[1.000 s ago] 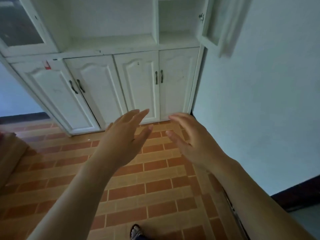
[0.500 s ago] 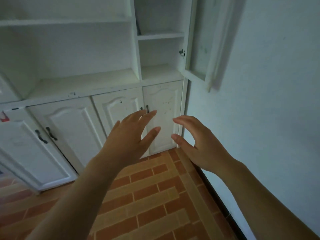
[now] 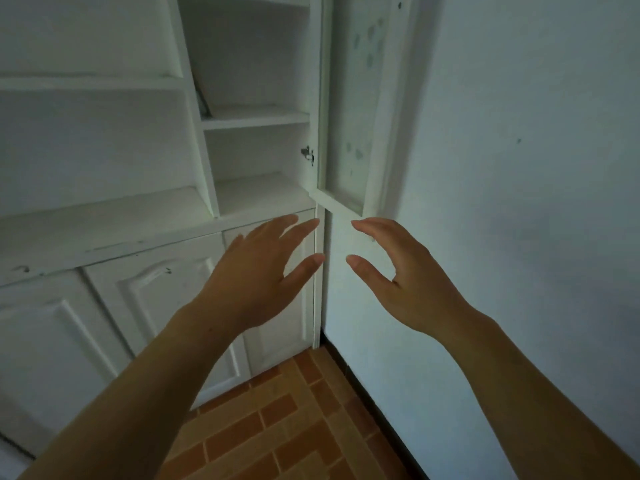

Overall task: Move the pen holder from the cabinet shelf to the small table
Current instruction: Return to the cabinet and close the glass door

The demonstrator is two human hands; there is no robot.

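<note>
My left hand (image 3: 258,275) and my right hand (image 3: 405,275) are raised side by side in front of a white cabinet (image 3: 114,216), both with fingers apart and holding nothing. They hover just below the narrow right-hand shelf compartment (image 3: 258,192). A thin dark object (image 3: 202,102) leans at the left edge of the shelf above; I cannot tell what it is. No pen holder shows in view, and neither does the small table.
A glass-paned cabinet door (image 3: 360,109) stands swung out to the right against the pale wall (image 3: 519,202). Shut lower doors (image 3: 145,306) fill the cabinet's base. Brick-patterned floor tiles (image 3: 277,427) lie below, with a dark skirting along the wall.
The view has risen and closed in on the cabinet's right side. Both hands have lifted from floor level to the height of the lower shelf, still holding nothing.
</note>
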